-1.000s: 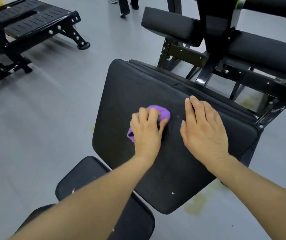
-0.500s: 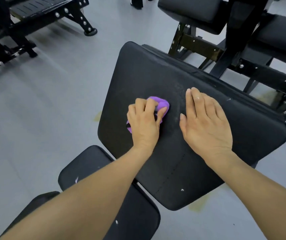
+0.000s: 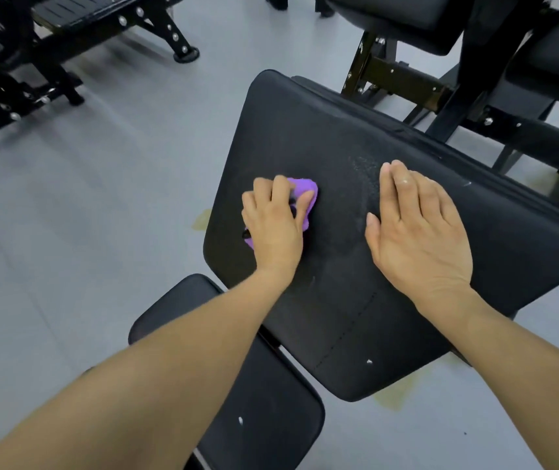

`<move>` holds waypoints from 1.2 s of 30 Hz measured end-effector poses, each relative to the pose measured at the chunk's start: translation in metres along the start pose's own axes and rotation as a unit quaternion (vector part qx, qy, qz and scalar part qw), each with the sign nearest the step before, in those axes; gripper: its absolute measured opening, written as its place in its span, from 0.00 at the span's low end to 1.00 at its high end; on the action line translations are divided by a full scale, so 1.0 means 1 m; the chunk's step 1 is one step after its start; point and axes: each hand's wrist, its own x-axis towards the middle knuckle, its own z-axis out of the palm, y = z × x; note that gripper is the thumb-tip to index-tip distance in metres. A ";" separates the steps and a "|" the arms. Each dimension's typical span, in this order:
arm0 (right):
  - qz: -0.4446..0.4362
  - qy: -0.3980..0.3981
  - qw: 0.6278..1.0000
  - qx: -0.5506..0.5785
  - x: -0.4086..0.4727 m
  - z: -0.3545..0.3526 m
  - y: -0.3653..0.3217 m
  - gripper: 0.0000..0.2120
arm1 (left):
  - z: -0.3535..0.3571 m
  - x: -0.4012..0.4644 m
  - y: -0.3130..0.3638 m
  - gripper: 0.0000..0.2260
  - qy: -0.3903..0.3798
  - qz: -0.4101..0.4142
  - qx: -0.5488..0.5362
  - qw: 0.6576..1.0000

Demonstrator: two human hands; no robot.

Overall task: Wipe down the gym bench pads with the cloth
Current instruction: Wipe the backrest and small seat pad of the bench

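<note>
A large black bench pad [image 3: 305,130] fills the middle of the view, with a smaller black seat pad [image 3: 271,401] below it. My left hand [image 3: 274,228] grips a bunched purple cloth [image 3: 303,191] and presses it onto the left part of the large pad. My right hand [image 3: 417,232] lies flat on the pad to the right, fingers straight and together. A dusty grey smear [image 3: 364,174] shows on the pad between the hands. Most of the cloth is hidden under my left hand.
A black machine frame with more pads [image 3: 440,86] stands behind the bench at top right. Another black bench frame [image 3: 67,35] stands on the grey floor at top left. A person's feet [image 3: 276,0] show at the top edge. Yellowish stains [image 3: 201,218] mark the floor.
My left hand has slid the purple cloth a little to the left on the pad. The camera has moved closer and down. My right hand stays flat in place.
</note>
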 end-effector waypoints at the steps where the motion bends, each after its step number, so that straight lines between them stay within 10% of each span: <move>1: 0.000 -0.001 1.000 0.001 0.000 0.000 0.000 0.28 | 0.000 -0.014 -0.004 0.16 -0.002 0.001 0.000 1.000; 9: 0.001 -0.015 1.000 -0.002 0.001 -0.004 0.000 0.29 | -0.016 -0.070 -0.016 0.15 -0.089 -0.040 -0.001 0.995; 16: 0.000 -0.006 1.000 -0.008 0.000 -0.001 -0.001 0.28 | -0.001 0.010 -0.004 0.13 0.011 -0.082 0.018 0.996; 27: -0.041 -0.040 0.998 0.022 -0.034 0.003 -0.040 0.29 | -0.023 -0.061 -0.033 0.15 -0.084 -0.017 0.004 0.996; 36: -0.039 -0.030 0.999 0.010 -0.035 0.006 -0.040 0.28 | -0.011 -0.069 -0.042 0.18 0.001 -0.126 0.016 0.992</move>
